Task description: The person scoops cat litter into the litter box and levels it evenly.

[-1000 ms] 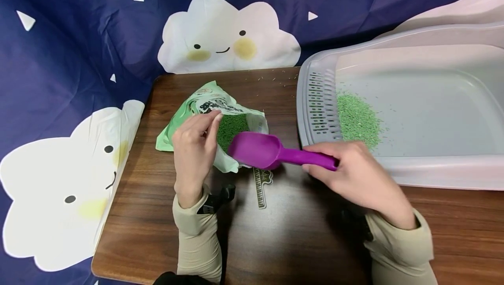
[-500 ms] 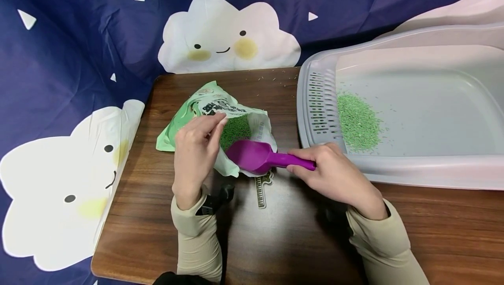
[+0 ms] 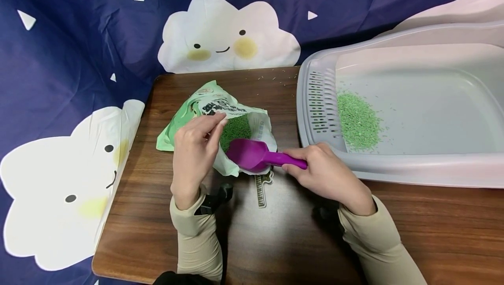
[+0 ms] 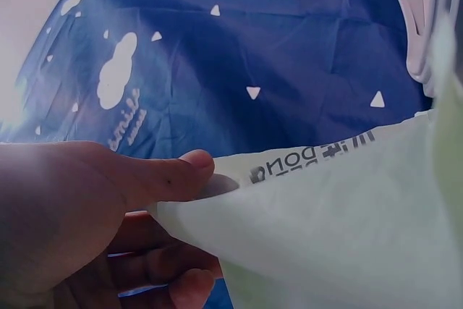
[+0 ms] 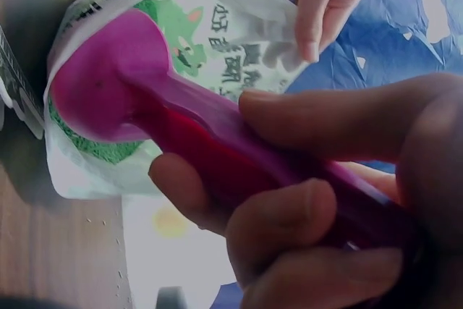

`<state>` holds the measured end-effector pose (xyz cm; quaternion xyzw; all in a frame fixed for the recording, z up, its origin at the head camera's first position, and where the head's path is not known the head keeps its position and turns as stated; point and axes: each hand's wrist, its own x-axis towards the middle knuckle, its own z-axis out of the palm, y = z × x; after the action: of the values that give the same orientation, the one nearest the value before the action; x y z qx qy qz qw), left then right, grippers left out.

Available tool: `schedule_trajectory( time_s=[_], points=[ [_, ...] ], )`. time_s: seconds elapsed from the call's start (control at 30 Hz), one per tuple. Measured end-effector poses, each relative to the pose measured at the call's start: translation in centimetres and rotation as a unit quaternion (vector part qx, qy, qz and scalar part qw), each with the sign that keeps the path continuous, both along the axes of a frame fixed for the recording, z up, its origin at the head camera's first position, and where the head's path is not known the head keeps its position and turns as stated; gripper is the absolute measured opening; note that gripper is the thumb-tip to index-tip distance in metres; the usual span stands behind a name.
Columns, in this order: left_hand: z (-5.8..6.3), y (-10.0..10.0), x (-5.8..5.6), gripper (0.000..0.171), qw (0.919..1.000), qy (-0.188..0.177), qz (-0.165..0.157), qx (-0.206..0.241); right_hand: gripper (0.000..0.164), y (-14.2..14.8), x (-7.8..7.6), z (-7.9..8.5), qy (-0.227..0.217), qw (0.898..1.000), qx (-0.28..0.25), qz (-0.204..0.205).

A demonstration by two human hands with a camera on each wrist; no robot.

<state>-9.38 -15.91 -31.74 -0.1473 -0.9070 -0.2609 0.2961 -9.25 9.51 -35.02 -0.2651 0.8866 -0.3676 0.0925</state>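
A green and white bag [image 3: 177, 125] lies on its side with its mouth toward the right, green litter pellets [image 3: 237, 128] showing inside. My left hand [image 3: 195, 147] pinches the edge of the bag's mouth between thumb and fingers; the left wrist view shows the thumb [image 4: 177, 175] on top of the white film. My right hand [image 3: 324, 171] grips a purple scoop [image 3: 250, 154] by its handle. The scoop's bowl lies in the mouth of the bag, hollow side up, over its lower edge. Its tip overlaps the pellets in the head view, and the bowl holds no visible pellets.
To the right stands a grey litter tray [image 3: 425, 167] with a slotted panel and a pile of green pellets [image 3: 358, 121] at its left end. A ruler-like card [image 3: 260, 193] lies by the bag. Stray pellets dot the brown table [image 3: 275, 241] at the back.
My right hand has moved left with the scoop, bringing its bowl from above the bag's mouth into it. My left hand keeps its pinch, and the bag's mouth has spread slightly.
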Motion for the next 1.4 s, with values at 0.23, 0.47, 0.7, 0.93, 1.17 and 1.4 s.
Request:
schedule_trajectory(
  time_s=[0.23, 0.47, 0.7, 0.93, 1.17, 1.4],
  points=[
    [0.0, -0.1, -0.1, 0.018, 1.0000, 0.005, 0.000, 0.002, 0.004, -1.2, 0.1, -0.5, 0.014, 0.999, 0.039, 0.005],
    [0.0, 0.0, -0.1, 0.020, 1.0000, 0.004, -0.003, 0.002, 0.021, -2.0, 0.1, -1.1, 0.018, 0.999, 0.040, 0.010],
    [-0.1, -0.1, -0.1, 0.019, 1.0000, 0.005, -0.004, 0.004, 0.015, -2.7, 0.0, -2.0, 0.014, 0.998, 0.060, 0.015],
    [-0.1, -0.1, -0.1, 0.018, 1.0000, 0.003, -0.004, 0.004, 0.004, -3.6, 0.2, -3.1, 0.002, 0.996, 0.084, 0.026],
    [-0.2, -0.1, -0.1, 0.019, 0.9999, 0.006, -0.007, 0.007, 0.009, -4.3, 0.4, -4.1, -0.002, 0.996, 0.086, 0.028],
    [-0.1, -0.1, 0.0, 0.019, 1.0000, 0.003, -0.002, 0.002, 0.027, -4.9, 0.3, -4.7, -0.004, 0.998, 0.066, 0.012]
  ],
)
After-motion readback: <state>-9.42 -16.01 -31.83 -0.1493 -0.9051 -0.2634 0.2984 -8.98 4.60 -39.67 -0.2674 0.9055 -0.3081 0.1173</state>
